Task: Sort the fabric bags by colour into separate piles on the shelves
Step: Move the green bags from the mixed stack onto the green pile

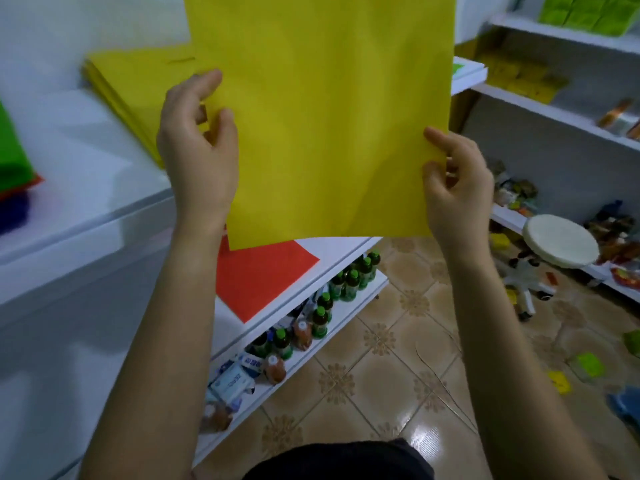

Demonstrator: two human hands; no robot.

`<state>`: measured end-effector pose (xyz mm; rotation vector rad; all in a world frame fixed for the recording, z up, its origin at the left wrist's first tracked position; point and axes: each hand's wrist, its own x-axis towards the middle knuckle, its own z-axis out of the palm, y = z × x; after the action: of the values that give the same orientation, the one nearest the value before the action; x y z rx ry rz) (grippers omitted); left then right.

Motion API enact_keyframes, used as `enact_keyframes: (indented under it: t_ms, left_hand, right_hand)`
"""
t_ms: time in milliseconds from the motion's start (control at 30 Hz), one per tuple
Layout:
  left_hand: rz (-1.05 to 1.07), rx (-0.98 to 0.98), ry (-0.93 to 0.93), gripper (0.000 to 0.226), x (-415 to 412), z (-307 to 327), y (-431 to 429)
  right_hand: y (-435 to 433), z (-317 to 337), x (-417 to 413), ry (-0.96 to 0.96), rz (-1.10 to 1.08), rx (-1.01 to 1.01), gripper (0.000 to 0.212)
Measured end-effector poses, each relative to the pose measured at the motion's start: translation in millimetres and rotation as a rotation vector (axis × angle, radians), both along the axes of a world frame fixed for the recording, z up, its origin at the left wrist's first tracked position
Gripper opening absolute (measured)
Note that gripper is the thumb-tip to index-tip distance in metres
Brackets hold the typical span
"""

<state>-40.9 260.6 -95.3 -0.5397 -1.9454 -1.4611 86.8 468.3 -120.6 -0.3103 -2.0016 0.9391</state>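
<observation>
I hold a flat yellow fabric bag [325,126] up in front of me. My left hand [199,150] pinches its left edge and my right hand [453,178] pinches its lower right edge. Behind it to the left lies a pile of yellow bags [138,88] on a white top [90,188]. A red bag [256,278] lies flat on the white shelf [332,261] below the held bag. At the far left edge sits a stack of green, red and blue bags [14,168].
Green-capped bottles [349,282] and packets stand on the lower shelf. White shelves [554,109] with goods run along the right wall. A round white stool [561,240] stands on the tiled floor, with small items scattered near it.
</observation>
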Motion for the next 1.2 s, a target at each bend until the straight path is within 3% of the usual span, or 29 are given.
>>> enact_keyframes:
  t_ms: [167, 300, 467, 767, 967, 1200]
  left_hand:
    - [0.137, -0.089, 0.01, 0.04, -38.2, 22.2, -35.2]
    - [0.201, -0.258, -0.112, 0.053, -65.1, 31.7, -47.7]
    - [0.34, -0.412, -0.328, 0.053, -106.6, 39.2, -54.2]
    - [0.575, -0.627, -0.386, 0.046, -121.2, 19.2, -56.4]
    - [0.611, -0.556, -0.447, 0.032, -118.4, 9.7, -51.2]
    - [0.68, -0.345, -0.301, 0.028, -100.7, 22.2, -48.5]
  right_hand:
    - [-8.2, 11.4, -65.9, 0.051, 0.107, 0.015, 0.037]
    - [-9.6, 20.0, -116.7, 0.047, 0.173, 0.051, 0.039]
    - [0.4, 37.7, -187.2, -0.083, 0.316, 0.116, 0.038]
    - [6.3, 40.2, -253.7, -0.327, 0.499, 0.204, 0.036]
    - [20.9, 37.1, -261.5, -0.398, 0.576, 0.35, 0.029]
    - [24.9, 56.8, -245.0, -0.195, 0.716, 0.376, 0.029]
